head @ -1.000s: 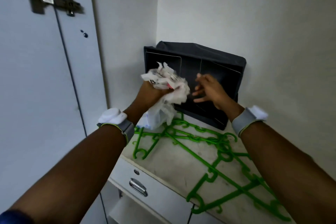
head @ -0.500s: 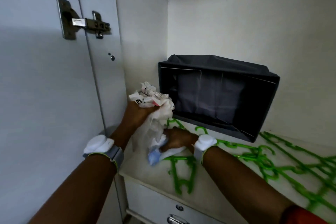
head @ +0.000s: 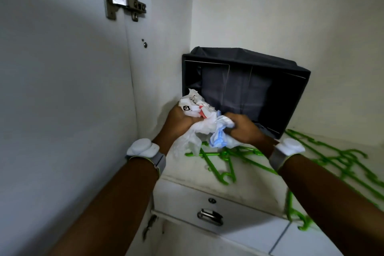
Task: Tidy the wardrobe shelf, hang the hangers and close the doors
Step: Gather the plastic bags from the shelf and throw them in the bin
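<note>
My left hand (head: 178, 122) grips a crumpled bunch of white plastic bags (head: 195, 110) with red and black print, held just in front of the dark grey fabric box (head: 245, 81), which lies on its side with its opening facing me. My right hand (head: 243, 129) is closed on a white and blue plastic bag (head: 220, 137) that touches the same bunch. Several green plastic hangers (head: 226, 162) lie tangled on the white shelf (head: 193, 170) below and to the right of my hands.
The open wardrobe door (head: 62, 89) with a metal hinge (head: 122, 4) stands close on the left. Below the shelf edge is a drawer with a metal handle (head: 209, 216). The wardrobe's back wall (head: 291, 16) rises behind the box.
My right hand picked the white and blue bag up off the shelf and brought it up against the bunch in my left hand. The view has shifted closer and to the left.
</note>
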